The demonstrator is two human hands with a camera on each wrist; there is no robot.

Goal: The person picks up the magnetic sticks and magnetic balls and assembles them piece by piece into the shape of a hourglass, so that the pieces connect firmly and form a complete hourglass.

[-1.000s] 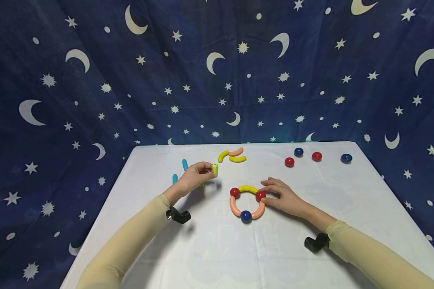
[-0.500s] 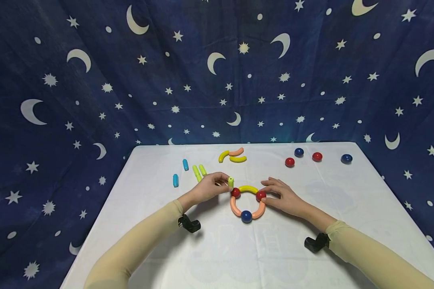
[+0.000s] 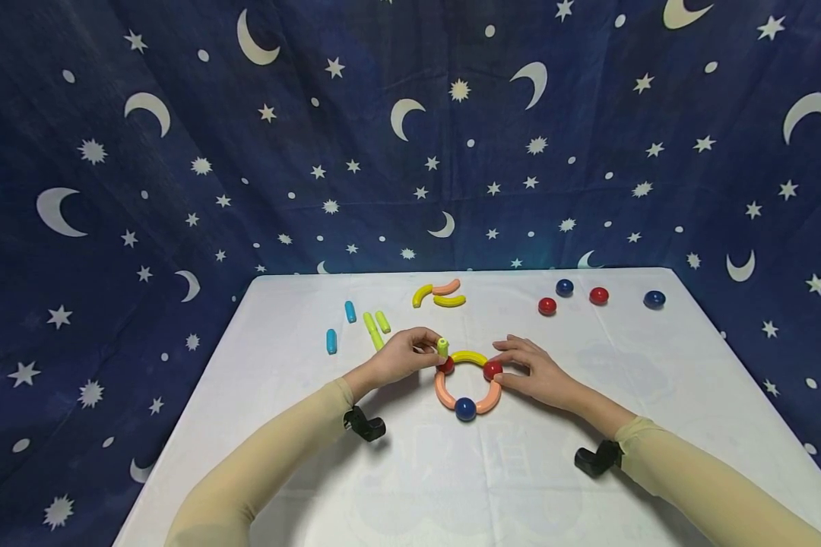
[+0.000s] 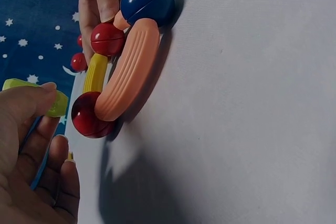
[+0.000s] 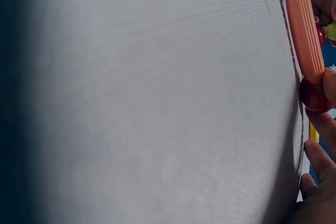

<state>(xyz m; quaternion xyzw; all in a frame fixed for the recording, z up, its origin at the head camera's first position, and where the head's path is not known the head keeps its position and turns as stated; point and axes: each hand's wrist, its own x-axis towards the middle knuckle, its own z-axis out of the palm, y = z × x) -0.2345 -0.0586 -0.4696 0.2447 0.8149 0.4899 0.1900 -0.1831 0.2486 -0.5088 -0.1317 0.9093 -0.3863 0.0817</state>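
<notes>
My left hand (image 3: 407, 355) pinches a short yellow-green rod (image 3: 442, 346) between thumb and fingers. It stands upright right at the top of the ring's left red ball (image 3: 446, 366). In the left wrist view, the rod's end (image 4: 59, 104) points toward that red ball (image 4: 86, 119). A ring lies on the table: two red balls, one blue ball (image 3: 465, 409), a yellow curved rod (image 3: 468, 357) at the far side and two salmon curved rods (image 3: 443, 391). At the ring's right, my right hand (image 3: 537, 376) holds the other red ball (image 3: 493, 371) with thumb and fingertips.
Two blue rods (image 3: 331, 341) and several yellow-green rods (image 3: 372, 327) lie on the white-covered table (image 3: 410, 486) at left. Farther back are two yellow curved rods (image 3: 449, 301) and a salmon one (image 3: 446, 288). Loose red (image 3: 547, 306) and blue balls (image 3: 654, 299) sit at back right.
My left hand has carried the yellow-green rod right and nearer, from above the loose rods to the ring's left red ball. My right hand has stayed on its red ball.
</notes>
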